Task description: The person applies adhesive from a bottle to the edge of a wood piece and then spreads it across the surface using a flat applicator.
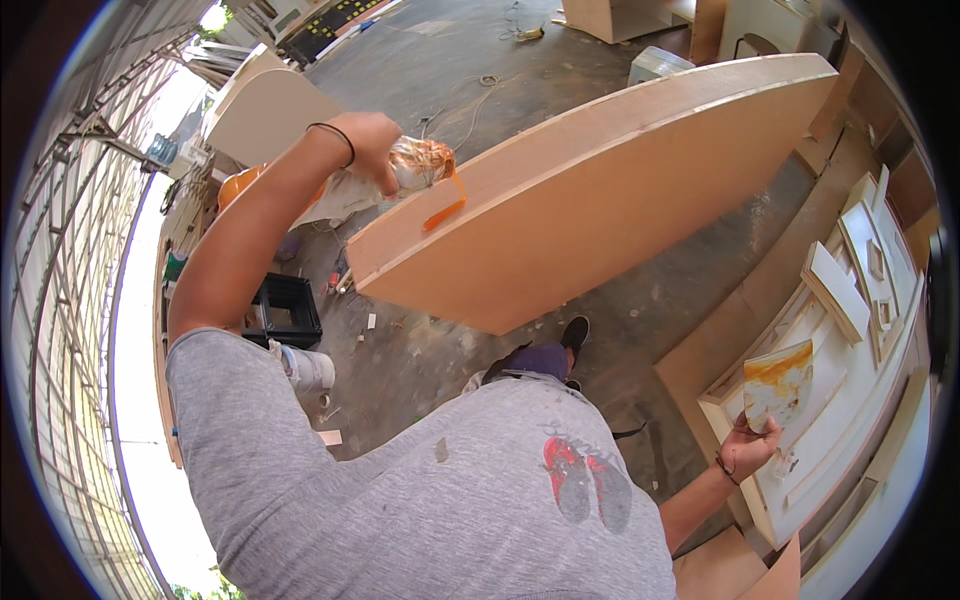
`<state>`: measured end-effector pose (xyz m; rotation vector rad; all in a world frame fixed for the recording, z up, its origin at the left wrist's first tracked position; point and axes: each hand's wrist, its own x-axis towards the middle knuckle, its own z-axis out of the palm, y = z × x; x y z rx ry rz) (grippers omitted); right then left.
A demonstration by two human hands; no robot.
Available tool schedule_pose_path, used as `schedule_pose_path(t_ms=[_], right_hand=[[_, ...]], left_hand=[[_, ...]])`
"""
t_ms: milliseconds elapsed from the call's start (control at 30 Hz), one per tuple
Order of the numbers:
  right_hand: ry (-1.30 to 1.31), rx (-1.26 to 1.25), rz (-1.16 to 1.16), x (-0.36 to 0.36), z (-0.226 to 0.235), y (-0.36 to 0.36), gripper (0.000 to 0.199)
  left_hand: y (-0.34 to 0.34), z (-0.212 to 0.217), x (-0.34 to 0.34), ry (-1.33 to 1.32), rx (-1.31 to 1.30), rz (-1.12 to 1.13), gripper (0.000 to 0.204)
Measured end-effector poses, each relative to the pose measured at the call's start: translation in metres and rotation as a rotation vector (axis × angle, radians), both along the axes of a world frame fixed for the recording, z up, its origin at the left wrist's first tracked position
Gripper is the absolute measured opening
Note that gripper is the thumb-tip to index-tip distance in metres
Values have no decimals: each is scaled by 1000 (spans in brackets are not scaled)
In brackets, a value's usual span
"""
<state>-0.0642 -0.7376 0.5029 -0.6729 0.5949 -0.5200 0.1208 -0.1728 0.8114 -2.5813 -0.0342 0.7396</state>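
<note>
Head view, entry one: a glue-smeared bottle (418, 163), whitish with orange streaks, tipped over the upper edge of a large curved wooden panel (600, 190). We see the left hand (375, 148) wrapped around the bottle, fingers closed tight on its body, its mouth pointing past the fingertips toward the panel. A black band (335, 135) circles the wrist behind that hand.

Entry two: an orange streak of glue (445, 208) lies on the panel's edge just below the fingers and the bottle mouth, running down along the rim.

Entry three: a flat scrap card (778, 384), pale with an orange-yellow smear across its top. We note the right hand (748, 448) pinching its lower corner, fingers closed on it from beneath, the card standing up above the fingertips, well apart from the panel.

Entry four, beyond the right fingers: a pale workbench (850, 470) with loose wooden offcuts (835, 290) lying on it, just behind the card.

Entry five, below the left arm: a black crate (285, 312) on the concrete floor (420, 340), and beside it a grey canister (305, 368). A dark shoe (574, 332) shows under the panel's lower edge.

Entry six: a grey shirt (420, 500) with a red mark fills the foreground.
</note>
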Motion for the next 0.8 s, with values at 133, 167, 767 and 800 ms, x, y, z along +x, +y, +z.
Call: schedule_pose_path(t_ms=[133, 167, 767, 800], right_hand=[[50, -20, -50, 2, 6, 2, 50], [52, -23, -64, 3, 5, 1, 50], [40, -42, -108, 114, 42, 6, 63], [35, -48, -115, 118, 46, 10, 63]], left_hand=[[-28, 0, 42, -53, -24, -88, 68], [-35, 1, 52, -51, -27, -102, 68], [-158, 4, 252, -244, -243, -493, 66], [-168, 6, 261, -251, -248, -500, 66]])
